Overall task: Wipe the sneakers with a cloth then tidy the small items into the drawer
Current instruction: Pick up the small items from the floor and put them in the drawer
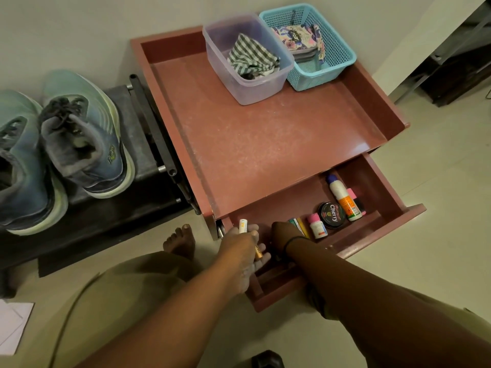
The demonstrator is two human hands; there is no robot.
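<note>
The red-brown drawer (382, 187) stands pulled open under the cabinet top. Inside lie a white bottle with an orange label (342, 197), a round black polish tin (332, 215), a small pink-capped bottle (317, 225) and a flat green and yellow tube (299, 225). My left hand (243, 244) grips a slim white and orange tube (243, 225) over the drawer's left end. My right hand (283, 235) reaches into the drawer beside it; its fingers are hidden. Two blue-green sneakers (79, 139) sit on a dark low rack at the left.
On the cabinet top (265, 144) stand a clear plastic box (265, 86) holding a checked cloth (251, 58), and a turquoise basket (334, 65) with patterned fabric. A bare foot (182, 240) rests on the floor beside the cabinet. White paper (13, 325) lies bottom left.
</note>
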